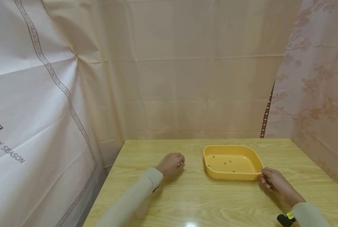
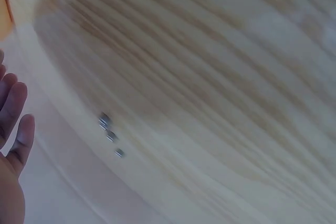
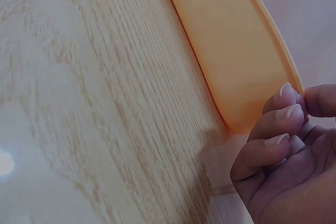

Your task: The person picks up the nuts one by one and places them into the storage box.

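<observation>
A shallow yellow plastic tray (image 1: 231, 175) stands on the wooden table, with several tiny dark pieces (image 1: 225, 163) scattered over its floor. My right hand (image 1: 276, 183) pinches the tray's near right corner, thumb outside the rim and the other fingers curled below it in the right wrist view. To the tray's left, my left hand (image 1: 171, 164) hovers low over the table with loosely bent fingers and nothing in them. In the left wrist view, a few small silvery pieces (image 2: 111, 136) appear against the table near its edge, apart from the left hand's fingers (image 2: 14, 103).
The pale wooden table (image 1: 169, 201) reaches back to a beige cloth (image 1: 191, 78). Printed cloth hangs at the left (image 1: 29, 110) and a floral curtain (image 1: 322, 94) at the right. A black object with a yellow-green label (image 1: 284, 220) lies by the right sleeve.
</observation>
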Available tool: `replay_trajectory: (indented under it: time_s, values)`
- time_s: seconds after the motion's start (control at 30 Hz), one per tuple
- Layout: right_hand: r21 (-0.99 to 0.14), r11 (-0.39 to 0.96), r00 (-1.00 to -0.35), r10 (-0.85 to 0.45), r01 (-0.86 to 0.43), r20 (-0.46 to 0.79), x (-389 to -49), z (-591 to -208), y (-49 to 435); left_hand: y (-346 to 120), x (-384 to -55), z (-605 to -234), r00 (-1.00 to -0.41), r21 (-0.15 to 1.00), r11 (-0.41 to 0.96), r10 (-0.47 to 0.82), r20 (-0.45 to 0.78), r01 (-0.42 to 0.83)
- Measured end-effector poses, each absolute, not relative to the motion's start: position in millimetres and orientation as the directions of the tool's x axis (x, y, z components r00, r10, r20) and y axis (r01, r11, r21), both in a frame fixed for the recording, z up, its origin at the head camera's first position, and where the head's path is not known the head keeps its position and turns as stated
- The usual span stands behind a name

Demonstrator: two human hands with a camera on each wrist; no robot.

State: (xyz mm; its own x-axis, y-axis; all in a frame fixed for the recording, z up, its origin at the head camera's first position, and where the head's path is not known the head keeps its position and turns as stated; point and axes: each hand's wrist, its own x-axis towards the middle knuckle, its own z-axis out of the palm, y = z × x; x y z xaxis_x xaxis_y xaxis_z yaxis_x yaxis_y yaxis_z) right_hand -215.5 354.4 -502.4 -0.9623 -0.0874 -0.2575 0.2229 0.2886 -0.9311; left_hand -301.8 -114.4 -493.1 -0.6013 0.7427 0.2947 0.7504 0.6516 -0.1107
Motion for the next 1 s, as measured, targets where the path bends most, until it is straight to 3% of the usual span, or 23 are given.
replay_trajectory:
  time_s: [0.27, 0.7, 1.0]
  values:
    - [-0.929, 0.294, -0.964, -0.074, 0.225, -0.257, -215.8, -501.5, 355.0, -151.4, -302.0, -499.5, -0.645, -0.116, 0.698, 0.702, 0.300, 0.706]
    - [-0.933, 0.279, -0.962, -0.082, 0.229, -0.261, -215.6, -498.4, 353.7, -202.3, -295.5, -506.2, -0.747, -0.010, 0.778, 0.607, 0.273, 0.629]
    - [-0.921, 0.294, -0.954, -0.078, 0.254, -0.288, -216.7, -499.3, 354.6, -219.9, -289.8, -510.3, -0.769, 0.032, 0.790, 0.586, 0.256, 0.612]
